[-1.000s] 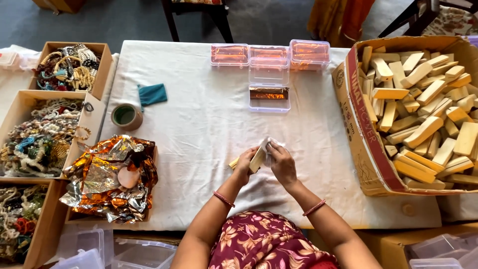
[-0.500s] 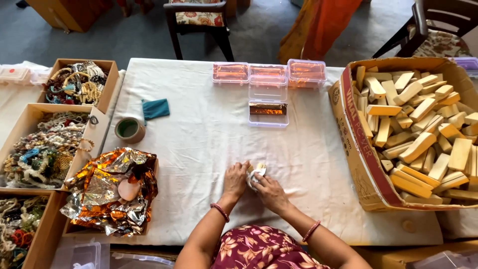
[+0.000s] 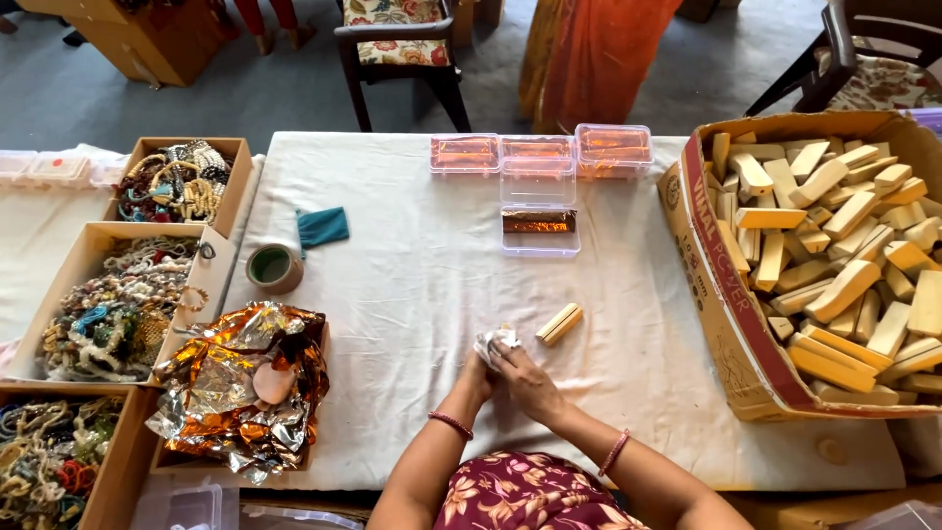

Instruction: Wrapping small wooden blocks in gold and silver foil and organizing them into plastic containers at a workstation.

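Right now both of my hands meet low on the white tablecloth [image 3: 412, 294], just in front of me, and between them is a small crumpled white wrapper [image 3: 494, 341]. My left hand [image 3: 475, 378] is curled up under it, fingers narrow and bunched, so the paper has something to press against. My right hand [image 3: 528, 385] comes over from the other side, fingers closed on the wrapper's edge, pinching it into a wad; it looks balled up rather than flat. Just beside the wad, to its right and not touching my hands, lies a bare pale wooden block [image 3: 558, 324], resting at a slant on the cloth, apart from the paper. It matches the blocks heaped in the big cardboard box [image 3: 721, 294] at my right, which sits close enough to reach. Further up the table stand clear plastic cases [image 3: 538, 157], one with a coppery strip inside. At my left is a pile of crinkled foil sheets [image 3: 235, 388], a roll of tape [image 3: 273, 268], a teal cloth [image 3: 322, 226], and open boxes of beaded jewellery [image 3: 108, 309], all kept to the sides so the middle stays free for my hands
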